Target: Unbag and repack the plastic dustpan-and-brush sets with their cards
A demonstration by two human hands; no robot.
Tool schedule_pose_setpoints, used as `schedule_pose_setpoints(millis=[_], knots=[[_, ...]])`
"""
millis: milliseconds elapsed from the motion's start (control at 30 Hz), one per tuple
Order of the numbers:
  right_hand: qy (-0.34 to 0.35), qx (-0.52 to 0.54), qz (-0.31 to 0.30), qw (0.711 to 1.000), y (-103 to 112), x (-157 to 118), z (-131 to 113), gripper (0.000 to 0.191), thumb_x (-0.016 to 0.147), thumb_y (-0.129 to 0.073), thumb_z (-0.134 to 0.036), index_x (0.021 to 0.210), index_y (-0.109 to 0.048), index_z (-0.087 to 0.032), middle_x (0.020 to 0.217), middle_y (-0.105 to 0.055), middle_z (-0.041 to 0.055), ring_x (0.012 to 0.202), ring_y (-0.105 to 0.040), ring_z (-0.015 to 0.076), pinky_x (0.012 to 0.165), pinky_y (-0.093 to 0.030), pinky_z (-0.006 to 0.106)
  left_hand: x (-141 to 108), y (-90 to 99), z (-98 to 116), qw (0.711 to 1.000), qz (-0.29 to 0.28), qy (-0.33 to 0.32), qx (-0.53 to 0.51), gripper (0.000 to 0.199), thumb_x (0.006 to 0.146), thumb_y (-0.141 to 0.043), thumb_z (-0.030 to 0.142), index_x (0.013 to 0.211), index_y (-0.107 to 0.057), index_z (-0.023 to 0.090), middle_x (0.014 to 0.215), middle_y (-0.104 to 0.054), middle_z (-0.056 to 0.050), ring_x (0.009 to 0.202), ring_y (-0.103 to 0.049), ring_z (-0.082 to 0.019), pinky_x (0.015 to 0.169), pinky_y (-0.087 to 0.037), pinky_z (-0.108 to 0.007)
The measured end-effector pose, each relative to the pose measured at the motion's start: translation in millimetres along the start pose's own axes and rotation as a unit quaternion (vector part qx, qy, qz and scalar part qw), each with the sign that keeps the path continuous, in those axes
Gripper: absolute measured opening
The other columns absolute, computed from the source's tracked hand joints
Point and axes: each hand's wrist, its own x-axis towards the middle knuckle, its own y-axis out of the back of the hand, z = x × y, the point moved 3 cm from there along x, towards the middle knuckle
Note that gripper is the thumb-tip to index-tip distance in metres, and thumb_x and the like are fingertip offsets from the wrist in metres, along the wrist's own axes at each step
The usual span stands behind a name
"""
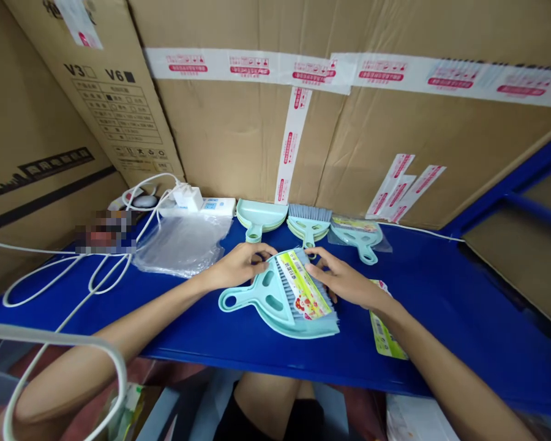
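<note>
A mint-green dustpan with a matching hand brush point(274, 288) nested in it is between my hands, tilted over the front of the blue table. A printed label card point(304, 286) lies across the brush's grey bristles. My left hand point(243, 264) grips the set's upper left edge, thumb on top, some fingers hidden behind. At the other side, my right hand point(337, 274) pinches the bristle edge and the card's top, with its lower fingers beneath. The set's handle points left. Below my right forearm, more label cards point(388, 334) lie partly covered.
Along the cardboard wall stand stacked dustpans point(262, 214), stacked brushes point(309, 228) and a bagged set point(359, 236). Clear plastic bags point(183, 242) lie on the left, by a power strip point(218, 206). White cables loop across the blue table point(441, 294); one hangs near my left arm.
</note>
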Motion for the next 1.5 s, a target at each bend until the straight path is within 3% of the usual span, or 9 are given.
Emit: schedule_pose_setpoints(millis=[133, 267, 400, 600, 833, 1000, 1167, 1333, 1500], knots=[[0.014, 0.128, 0.027, 0.991, -6, -6, -9, 0.075, 0.097, -0.066, -0.059, 0.159, -0.030, -0.038, 0.110, -0.073, 0.0043, 0.094, -0.074, 0.0237, 0.080, -0.061, 0.038, 2, 6.5, 10, 0.998, 0.058, -0.026, -0.011, 0.033, 0.098, -0.062, 0.029, 0.127, -0.070, 0.014, 0.103, -0.077, -0.011, 0.076, -0.069, -0.016, 0.062, -0.057, -0.026], [0.044, 0.268, 0.024, 0.962, -12, -9, -21, 0.098, 0.091, -0.074, -0.043, 0.167, -0.012, -0.046, 0.110, -0.076, 0.0008, 0.096, -0.075, 0.0240, 0.091, -0.060, 0.042, 2, 3.9, 13, 0.996, 0.092, -0.002, -0.015, 0.042, 0.100, -0.062, 0.036, 0.135, -0.068, 0.013, 0.087, -0.073, -0.006, 0.062, -0.059, -0.013, 0.054, -0.049, -0.024], [0.043, 0.290, -0.015, 0.956, -14, -10, -25, 0.084, 0.090, -0.074, -0.041, 0.165, -0.036, -0.042, 0.131, -0.075, 0.0038, 0.112, -0.074, 0.0275, 0.099, -0.058, 0.045, 2, 1.7, 18, 0.991, 0.118, -0.028, 0.047, 0.040, 0.099, -0.063, 0.037, 0.129, -0.074, 0.013, 0.071, -0.062, -0.001, 0.061, -0.052, -0.012, 0.054, -0.043, -0.023], [0.111, 0.189, -0.018, 0.976, -22, -10, -22, 0.059, 0.087, -0.081, -0.046, 0.142, -0.070, -0.029, 0.139, -0.072, 0.0068, 0.130, -0.065, 0.0335, 0.110, -0.053, 0.052, 3, 5.3, 25, 0.982, 0.127, -0.077, 0.118, 0.035, 0.100, -0.060, 0.033, 0.127, -0.077, 0.016, 0.099, -0.074, -0.007, 0.072, -0.059, -0.013, 0.063, -0.048, -0.025], [0.116, 0.196, 0.098, 0.969, -20, -7, -16, 0.065, 0.086, -0.084, -0.044, 0.146, -0.066, -0.031, 0.140, -0.072, 0.0049, 0.119, -0.071, 0.0301, 0.101, -0.060, 0.048, 6, 25.2, 19, 0.995, 0.084, -0.032, 0.032, 0.036, 0.096, -0.071, 0.039, 0.123, -0.076, 0.016, 0.111, -0.078, -0.012, 0.087, -0.071, -0.018, 0.067, -0.057, -0.026], [0.137, 0.220, 0.148, 0.954, -7, -5, -17, 0.066, 0.084, -0.086, -0.042, 0.146, -0.065, -0.030, 0.142, -0.071, 0.0058, 0.123, -0.069, 0.0295, 0.105, -0.059, 0.047, 4, 30.9, 15, 0.993, 0.062, 0.051, -0.082, 0.040, 0.090, -0.079, 0.046, 0.112, -0.077, 0.012, 0.078, -0.075, -0.006, 0.061, -0.069, -0.016, 0.052, -0.056, -0.026], [0.142, 0.241, 0.090, 0.956, -2, -5, -20, 0.067, 0.085, -0.086, -0.040, 0.148, -0.063, -0.030, 0.139, -0.071, 0.0068, 0.122, -0.070, 0.0275, 0.106, -0.059, 0.045, 4, 30.0, 18, 0.981, 0.089, 0.037, -0.166, 0.036, 0.085, -0.085, 0.044, 0.103, -0.080, 0.014, 0.075, -0.074, -0.005, 0.065, -0.068, -0.016, 0.058, -0.057, -0.028], [0.133, 0.241, -0.012, 0.961, 5, -5, -23, 0.101, 0.074, -0.095, -0.029, 0.162, -0.045, -0.035, 0.152, -0.062, 0.0087, 0.126, -0.069, 0.0287, 0.105, -0.061, 0.046, 4, 29.8, 15, 0.980, 0.091, 0.036, -0.175, 0.039, 0.085, -0.085, 0.046, 0.106, -0.081, 0.014, 0.073, -0.074, -0.005, 0.064, -0.065, -0.015, 0.059, -0.054, -0.028], [0.126, 0.267, -0.018, 0.955, 8, -3, -21, 0.114, 0.069, -0.098, -0.023, 0.166, -0.038, -0.036, 0.155, -0.061, 0.0096, 0.128, -0.069, 0.0289, 0.108, -0.060, 0.046, 6, 26.5, 18, 0.980, 0.102, 0.040, -0.167, 0.046, 0.084, -0.085, 0.051, 0.108, -0.080, 0.012, 0.073, -0.073, -0.006, 0.063, -0.064, -0.015, 0.061, -0.054, -0.028]])
